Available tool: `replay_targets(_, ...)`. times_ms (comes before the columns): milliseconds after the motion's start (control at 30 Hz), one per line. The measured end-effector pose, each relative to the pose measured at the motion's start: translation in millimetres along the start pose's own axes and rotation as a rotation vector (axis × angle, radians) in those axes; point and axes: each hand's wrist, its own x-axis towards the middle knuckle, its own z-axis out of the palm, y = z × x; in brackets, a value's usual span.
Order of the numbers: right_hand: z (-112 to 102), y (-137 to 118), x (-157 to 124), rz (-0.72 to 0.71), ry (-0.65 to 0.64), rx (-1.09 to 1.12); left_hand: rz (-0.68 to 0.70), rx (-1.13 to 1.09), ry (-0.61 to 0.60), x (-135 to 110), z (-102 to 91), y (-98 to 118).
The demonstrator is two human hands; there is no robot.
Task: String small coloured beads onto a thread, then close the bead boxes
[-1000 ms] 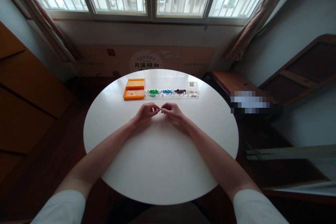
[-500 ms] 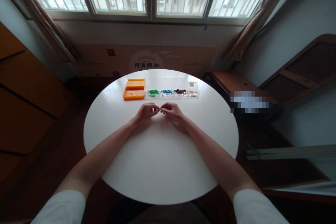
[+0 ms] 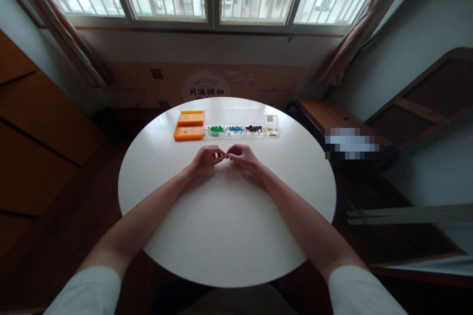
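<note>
Over the white round table (image 3: 225,226), my left hand (image 3: 208,157) and my right hand (image 3: 242,155) meet fingertip to fingertip. Both are closed in a pinch. Whatever lies between the fingertips is too small and too covered to name. Just beyond the hands stands a row of open boxes: an orange box (image 3: 188,133) with a few small orange bits, then clear boxes holding small green pieces (image 3: 216,129), blue pieces (image 3: 235,129) and dark brown pieces (image 3: 253,129). A smaller clear box (image 3: 271,133) with pale bits ends the row on the right.
Behind the table a large printed cardboard panel (image 3: 129,83) leans below the window. A wooden bench (image 3: 332,113) with a blurred-out pale item stands to the right. On the left is an orange-brown cabinet (image 3: 37,142).
The fingertips have shifted slightly against each other. A tiny bluish-green speck seen between and below them earlier no longer shows. Arms and boxes have hardly moved.
</note>
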Motion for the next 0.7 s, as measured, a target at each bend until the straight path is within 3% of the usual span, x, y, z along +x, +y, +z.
replay_targets(700, 0.3, 1.7, 1.1, -0.016, 0.002, 0.013, 0.018, 0.011, 0.011, 0.5, 1.2, -2.0)
